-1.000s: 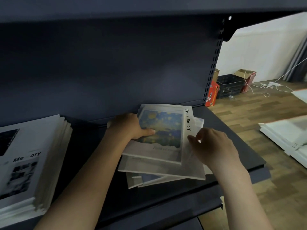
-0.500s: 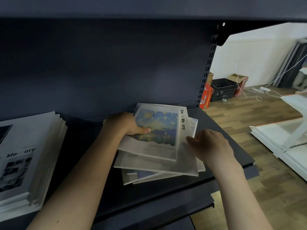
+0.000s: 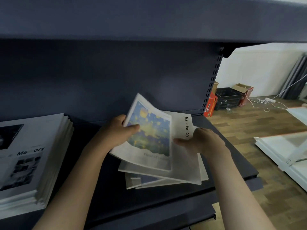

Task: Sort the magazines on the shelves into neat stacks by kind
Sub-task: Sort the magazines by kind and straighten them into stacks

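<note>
Head view: at the centre of the frame, a painted-cover magazine [image 3: 149,138], flat on the mixed pile [image 3: 166,176] a second ago, is now being tilted up off it by the left hand [image 3: 116,135], thumb pinched over its left edge. The "Time & Memory" issue [image 3: 186,127] beneath is being gripped at its right side by the right hand [image 3: 204,140]. A neat matching stack [image 3: 33,156] is being kept at lower left, so separation by kind is judged under way
</note>
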Demonstrator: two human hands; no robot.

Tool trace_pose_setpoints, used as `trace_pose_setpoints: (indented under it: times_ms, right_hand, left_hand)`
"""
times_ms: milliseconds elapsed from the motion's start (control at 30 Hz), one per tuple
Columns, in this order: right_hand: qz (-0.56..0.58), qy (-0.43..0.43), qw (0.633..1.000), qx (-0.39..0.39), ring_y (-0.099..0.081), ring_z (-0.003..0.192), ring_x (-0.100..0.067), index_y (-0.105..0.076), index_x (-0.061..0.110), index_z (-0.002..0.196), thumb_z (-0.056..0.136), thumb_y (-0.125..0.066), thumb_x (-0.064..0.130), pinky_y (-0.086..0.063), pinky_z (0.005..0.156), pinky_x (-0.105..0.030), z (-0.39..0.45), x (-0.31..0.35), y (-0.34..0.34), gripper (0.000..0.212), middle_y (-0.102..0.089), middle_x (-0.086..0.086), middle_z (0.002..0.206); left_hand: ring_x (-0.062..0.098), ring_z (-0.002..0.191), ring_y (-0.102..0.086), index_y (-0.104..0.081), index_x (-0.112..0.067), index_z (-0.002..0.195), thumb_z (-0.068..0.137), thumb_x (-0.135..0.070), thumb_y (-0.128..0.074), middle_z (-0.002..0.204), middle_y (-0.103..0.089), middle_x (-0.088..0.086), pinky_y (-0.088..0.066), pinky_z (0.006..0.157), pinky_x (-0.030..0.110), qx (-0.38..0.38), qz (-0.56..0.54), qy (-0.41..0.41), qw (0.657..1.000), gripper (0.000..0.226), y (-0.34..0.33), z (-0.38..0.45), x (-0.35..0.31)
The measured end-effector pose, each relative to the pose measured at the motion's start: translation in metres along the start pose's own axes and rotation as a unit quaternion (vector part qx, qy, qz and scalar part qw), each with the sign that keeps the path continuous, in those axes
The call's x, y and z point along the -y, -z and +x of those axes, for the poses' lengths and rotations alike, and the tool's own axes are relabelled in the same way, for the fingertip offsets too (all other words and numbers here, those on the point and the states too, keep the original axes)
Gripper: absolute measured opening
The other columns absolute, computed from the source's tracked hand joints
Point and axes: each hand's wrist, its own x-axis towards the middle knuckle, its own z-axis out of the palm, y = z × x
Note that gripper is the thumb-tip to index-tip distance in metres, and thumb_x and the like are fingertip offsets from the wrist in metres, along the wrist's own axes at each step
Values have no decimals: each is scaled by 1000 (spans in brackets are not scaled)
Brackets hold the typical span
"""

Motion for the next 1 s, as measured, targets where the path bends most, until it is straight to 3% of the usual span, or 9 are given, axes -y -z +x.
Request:
trace_pose_setpoints:
  times_ms: [100, 233, 300, 367, 433, 500, 667, 833, 1000]
  right_hand:
    - [2, -4, 999, 37, -61, 99, -27, -60, 22, 110, 58, -63, 76, -49, 78, -32, 3, 3, 1, 75, -62, 0, 101]
    - [68, -10, 993, 96, -64, 97, -25, -62, 28, 111, 23, -58, 85, -52, 88, -41, 18, -4, -7, 105, -67, 0, 107]
    - [108, -12, 990, 90, -63, 97, -21, -64, 26, 111, 36, -69, 75, -52, 87, -38, 12, -2, -3, 89, -67, 1, 107]
    - [142, 3, 988, 62, -62, 90, -19, -66, 20, 107, 62, -75, 52, -51, 76, -32, 6, 2, 2, 56, -67, 0, 100]
    - [167, 37, 984, 47, -61, 77, -18, -66, 13, 99, 79, -65, 34, -48, 63, -30, 6, 4, 3, 30, -66, -4, 89]
    - [175, 60, 981, 49, -57, 66, -18, -63, 13, 92, 86, -52, 25, -43, 54, -26, 5, 9, 4, 17, -63, -5, 78]
    - [164, 112, 980, -36, -54, 70, -23, -46, 19, 71, 90, -44, 22, -35, 54, -26, -5, 31, 10, 20, -53, 0, 70]
    - [134, 192, 967, -98, -42, 74, -27, -31, 18, 82, 98, -39, 26, -25, 50, -28, -34, 69, 27, 19, -35, 0, 68]
    - [121, 240, 961, -64, -51, 85, -33, -43, 23, 85, 98, -39, 28, -35, 64, -32, -67, 108, 25, 15, -51, -4, 83]
  left_hand:
    - [16, 71, -52, -51, -15, 77, 86, -34, -60, 74, -52, -3, -34, 55, 26, -15, 22, 0, 1000, 23, -2, -5, 11]
    - [25, 90, -57, -53, -10, 93, 87, -39, -56, 93, -59, 7, -36, 68, 30, -6, 44, 4, 999, 29, -7, -5, 25]
    - [25, 91, -57, -54, -11, 97, 88, -40, -55, 96, -59, 7, -38, 70, 30, -4, 45, 5, 999, 31, -8, -5, 27]
    - [27, 92, -57, -54, -8, 99, 88, -40, -55, 97, -60, 9, -40, 72, 33, -9, 43, 1, 999, 34, -7, -5, 26]
    - [28, 92, -58, -54, -7, 97, 88, -38, -55, 95, -61, 10, -42, 74, 34, -22, 33, -6, 999, 33, -5, -8, 22]
    - [28, 88, -58, -53, -7, 94, 88, -38, -55, 89, -60, 9, -41, 70, 34, -33, 25, -10, 999, 31, -2, -12, 18]
    - [25, 85, -57, -56, -16, 84, 90, -31, -56, 85, -61, 2, -41, 66, 32, -74, -52, -18, 996, 16, 15, -26, 13]
    - [29, 87, -58, -59, -6, 98, 90, -34, -57, 93, -62, 12, -44, 74, 37, -174, -63, 16, 983, 29, 48, -47, 22]
    - [8, 79, -61, -62, -27, 84, 90, -32, -58, 83, -65, -10, -42, 62, 23, -217, -124, 25, 968, 8, 93, -72, 57]
